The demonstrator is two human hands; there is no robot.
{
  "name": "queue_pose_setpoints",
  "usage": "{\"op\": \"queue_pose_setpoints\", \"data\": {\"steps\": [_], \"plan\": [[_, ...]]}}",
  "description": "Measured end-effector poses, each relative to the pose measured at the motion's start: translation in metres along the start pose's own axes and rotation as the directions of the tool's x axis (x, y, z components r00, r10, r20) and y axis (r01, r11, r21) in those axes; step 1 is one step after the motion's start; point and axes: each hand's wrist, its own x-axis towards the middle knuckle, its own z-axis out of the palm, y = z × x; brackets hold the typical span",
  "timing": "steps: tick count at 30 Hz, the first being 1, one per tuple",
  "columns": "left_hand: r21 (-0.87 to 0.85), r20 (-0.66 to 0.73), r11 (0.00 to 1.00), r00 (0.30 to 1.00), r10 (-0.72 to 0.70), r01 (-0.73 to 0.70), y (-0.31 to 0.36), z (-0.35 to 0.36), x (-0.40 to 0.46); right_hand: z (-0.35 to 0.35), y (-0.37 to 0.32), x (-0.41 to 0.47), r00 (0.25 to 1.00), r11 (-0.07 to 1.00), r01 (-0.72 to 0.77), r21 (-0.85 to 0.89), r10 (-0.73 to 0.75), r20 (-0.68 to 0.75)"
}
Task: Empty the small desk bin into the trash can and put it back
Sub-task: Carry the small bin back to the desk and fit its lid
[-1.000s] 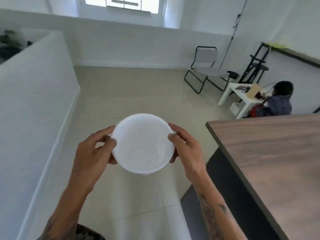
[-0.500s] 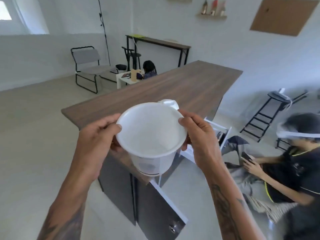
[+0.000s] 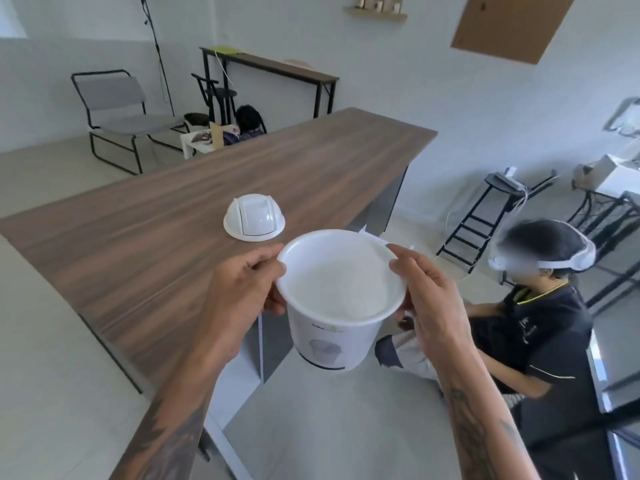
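White plastic fills the middle of what we see: the small desk bin, open mouth up and slightly tilted toward us, empty inside as far as we can tell. We hold it in the air off the near right edge of the bench, above the pale floor, not resting on anything. Our left hand grips the bin's left side, thumb pressed on the rim and the other fingers curled around the wall below. Our right hand clasps the right side the same way, thumb on the rim and fingers wrapped under and behind it. A printed label with a drawing of a bin shows on the wall facing us.

On the wood-grain bench top, close to its right edge and just beyond the bin, lies the domed white lid with its swing flap, flat side down, apart from the bin. A seated person in a dark shirt and a white headset sits on the floor to the right, beside the bench end. A folding chair stands far off past the bench's far left side
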Motion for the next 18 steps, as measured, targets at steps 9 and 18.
{"op": "queue_pose_setpoints", "data": {"steps": [9, 18], "plan": [[0.000, -0.329, 1.000, 0.944, -0.002, 0.002, -0.008, 0.034, 0.059, 0.027, 0.015, 0.134, 0.949, 1.000, -0.015, 0.011, 0.011, 0.314], [0.037, -0.701, 0.999, 0.713, 0.029, -0.004, -0.006, -0.018, 0.061, 0.144, 0.034, 0.190, 0.711, 0.996, -0.063, -0.070, 0.094, 0.697]]}}
